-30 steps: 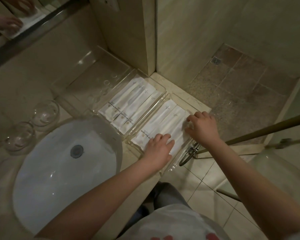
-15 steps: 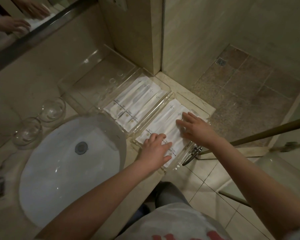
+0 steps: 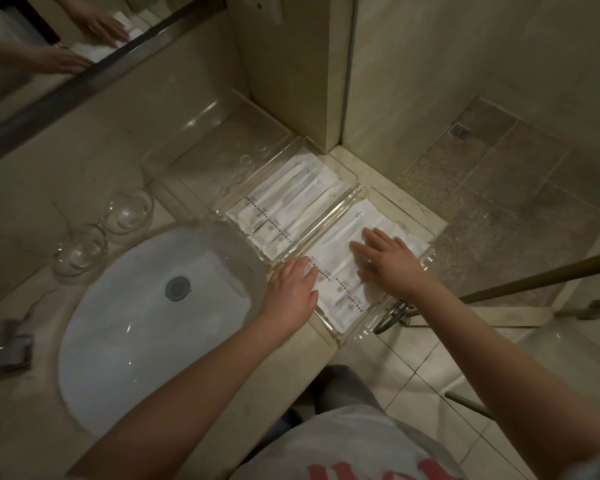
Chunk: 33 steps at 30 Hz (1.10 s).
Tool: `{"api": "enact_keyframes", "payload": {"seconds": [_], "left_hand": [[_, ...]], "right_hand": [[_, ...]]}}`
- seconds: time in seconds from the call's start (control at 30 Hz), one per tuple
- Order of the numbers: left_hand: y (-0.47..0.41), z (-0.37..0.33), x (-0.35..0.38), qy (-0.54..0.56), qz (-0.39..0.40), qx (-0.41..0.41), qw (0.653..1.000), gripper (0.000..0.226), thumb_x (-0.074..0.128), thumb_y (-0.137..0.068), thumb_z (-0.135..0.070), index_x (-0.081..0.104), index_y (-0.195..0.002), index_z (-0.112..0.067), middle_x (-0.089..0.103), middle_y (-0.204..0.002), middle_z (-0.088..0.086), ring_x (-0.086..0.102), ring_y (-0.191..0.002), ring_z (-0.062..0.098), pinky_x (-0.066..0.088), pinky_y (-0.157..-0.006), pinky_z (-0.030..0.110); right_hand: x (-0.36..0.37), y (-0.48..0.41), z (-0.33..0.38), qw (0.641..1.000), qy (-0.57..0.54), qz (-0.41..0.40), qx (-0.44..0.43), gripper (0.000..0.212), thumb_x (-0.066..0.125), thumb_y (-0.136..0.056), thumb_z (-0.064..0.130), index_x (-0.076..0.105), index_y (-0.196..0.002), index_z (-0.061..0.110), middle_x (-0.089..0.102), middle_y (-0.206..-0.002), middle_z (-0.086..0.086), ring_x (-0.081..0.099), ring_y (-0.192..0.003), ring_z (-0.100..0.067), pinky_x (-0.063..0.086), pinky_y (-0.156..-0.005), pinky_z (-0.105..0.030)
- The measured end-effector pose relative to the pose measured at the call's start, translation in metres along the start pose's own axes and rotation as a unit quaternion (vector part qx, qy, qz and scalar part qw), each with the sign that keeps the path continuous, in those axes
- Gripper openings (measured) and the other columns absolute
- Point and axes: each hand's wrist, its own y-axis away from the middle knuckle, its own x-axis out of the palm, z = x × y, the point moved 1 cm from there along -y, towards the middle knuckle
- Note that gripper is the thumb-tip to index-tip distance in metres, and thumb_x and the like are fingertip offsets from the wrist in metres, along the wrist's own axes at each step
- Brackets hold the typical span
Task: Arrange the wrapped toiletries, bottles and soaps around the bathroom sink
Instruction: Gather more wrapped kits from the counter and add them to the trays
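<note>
Two clear acrylic trays sit side by side right of the white sink (image 3: pixel 125 327). The near tray (image 3: pixel 347 332) holds several white wrapped toiletry packets (image 3: pixel 340 271). My left hand (image 3: pixel 291 292) rests at that tray's left end, fingers touching the packets' printed ends. My right hand (image 3: pixel 388 261) lies flat on the packets, fingers spread. The far tray (image 3: pixel 352 176) holds several more white packets (image 3: pixel 288 209), untouched. Neither hand grips anything.
A third, empty clear tray (image 3: pixel 222 147) stands behind against the wall. Two upturned glasses (image 3: pixel 129 211) (image 3: pixel 80 249) sit left of it by the sink. A metal faucet part (image 3: pixel 0 341) is at the left edge. A mirror (image 3: pixel 49 46) above, shower floor (image 3: pixel 506 188) to the right.
My right hand slid left from the tray's right edge onto the middle of the packets. My left hand shifted left to the tray's left end. The view moved a little.
</note>
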Motion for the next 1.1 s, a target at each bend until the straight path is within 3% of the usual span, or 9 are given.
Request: {"api": "enact_keyframes", "payload": {"seconds": [0.23, 0.33, 0.5, 0.6, 0.77, 0.93, 1.1], "left_hand": [[0.0, -0.001, -0.003, 0.005, -0.001, 0.001, 1.0, 0.049, 0.037, -0.096, -0.031, 0.03, -0.143, -0.016, 0.021, -0.154, 0.007, 0.014, -0.144, 0.024, 0.011, -0.117, 0.041], [0.001, 0.001, -0.005, 0.023, -0.014, 0.012, 1.0, 0.046, 0.041, -0.095, -0.029, 0.038, -0.14, -0.018, 0.024, -0.153, 0.006, 0.015, -0.143, 0.024, 0.013, -0.116, 0.042], [0.007, 0.005, -0.003, 0.01, 0.002, 0.057, 0.998, 0.041, 0.042, -0.095, -0.029, 0.045, -0.136, -0.023, 0.027, -0.153, 0.005, 0.015, -0.144, 0.022, 0.003, -0.117, 0.04], [0.006, 0.006, -0.003, -0.007, 0.009, 0.061, 0.998, 0.042, 0.04, -0.096, -0.03, 0.042, -0.137, -0.024, 0.026, -0.154, 0.004, 0.014, -0.144, 0.022, 0.004, -0.117, 0.043], [0.007, 0.005, -0.004, -0.032, 0.017, 0.06, 0.998, 0.042, 0.038, -0.097, -0.03, 0.039, -0.138, -0.025, 0.023, -0.154, 0.004, 0.012, -0.144, 0.023, 0.004, -0.117, 0.043], [0.008, 0.003, -0.005, -0.032, 0.02, 0.054, 0.998, 0.043, 0.038, -0.097, -0.03, 0.038, -0.139, -0.024, 0.022, -0.155, 0.004, 0.011, -0.145, 0.023, 0.003, -0.117, 0.043], [0.011, 0.002, -0.005, -0.029, -0.004, 0.073, 0.997, 0.043, 0.036, -0.097, -0.031, 0.037, -0.14, -0.024, 0.019, -0.157, 0.003, 0.009, -0.146, 0.021, 0.003, -0.118, 0.044]], "right_hand": [[-0.004, -0.003, 0.002, 1.0, 0.001, 0.007, 0.006, 0.056, 0.051, -0.091, 0.04, 0.031, -0.142, 0.031, 0.015, -0.158, -0.005, 0.009, -0.146, -0.025, 0.013, -0.117, -0.048], [-0.011, -0.006, 0.012, 1.0, -0.006, -0.009, -0.017, 0.052, 0.054, -0.09, 0.038, 0.039, -0.14, 0.028, 0.02, -0.157, -0.008, 0.016, -0.145, -0.026, 0.021, -0.115, -0.052], [-0.008, 0.002, 0.028, 0.988, -0.013, -0.063, -0.14, 0.031, 0.077, -0.071, 0.021, 0.072, -0.102, 0.021, 0.062, -0.124, -0.015, 0.059, -0.113, -0.036, 0.051, -0.088, -0.054], [0.008, 0.013, 0.03, 0.983, 0.004, -0.041, -0.178, 0.022, 0.079, -0.069, 0.023, 0.073, -0.091, 0.026, 0.065, -0.119, -0.015, 0.062, -0.108, -0.035, 0.055, -0.082, -0.051], [0.012, 0.015, 0.028, 0.985, 0.002, -0.031, -0.168, 0.017, 0.08, -0.068, 0.025, 0.075, -0.084, 0.028, 0.064, -0.122, -0.014, 0.061, -0.11, -0.037, 0.055, -0.081, -0.051], [0.013, 0.019, 0.027, 0.984, 0.009, -0.034, -0.173, 0.019, 0.067, -0.075, 0.034, 0.074, -0.091, 0.025, 0.062, -0.125, -0.016, 0.06, -0.112, -0.038, 0.055, -0.084, -0.051], [0.003, 0.018, 0.028, 0.991, -0.024, -0.101, -0.082, 0.04, 0.066, -0.083, 0.025, 0.061, -0.122, 0.018, 0.053, -0.136, -0.016, 0.049, -0.126, -0.037, 0.044, -0.099, -0.054]]}}
